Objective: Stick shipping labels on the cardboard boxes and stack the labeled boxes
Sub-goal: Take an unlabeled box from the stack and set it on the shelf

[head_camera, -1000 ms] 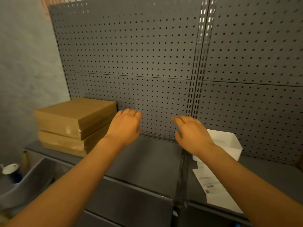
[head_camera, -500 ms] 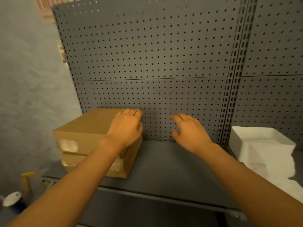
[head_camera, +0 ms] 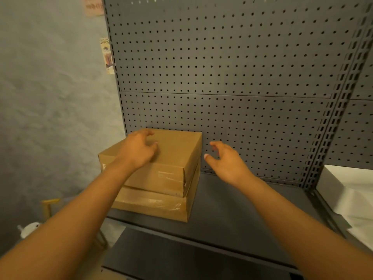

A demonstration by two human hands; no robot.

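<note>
Two brown cardboard boxes are stacked on the grey shelf (head_camera: 232, 215), against the pegboard at the left. The top box (head_camera: 177, 150) lies slightly askew on the bottom box (head_camera: 153, 205), and both have clear tape on their near sides. No label shows on the top face. My left hand (head_camera: 137, 150) is over the top box's left part with fingers loosely spread, holding nothing. My right hand (head_camera: 226, 160) hovers to the right of the stack, fingers spread and empty, a little apart from the box's right side.
A grey pegboard (head_camera: 232, 67) backs the shelf. A white tray (head_camera: 339, 184) with white paper sheets stands on the shelf at the far right. A lower shelf juts out below. A white-capped object (head_camera: 30, 229) sits low at the left by the wall.
The view has swung left, bringing the box stack toward the middle. Both hands have reached to the stack: the left is now over the top box, the right beside it.
</note>
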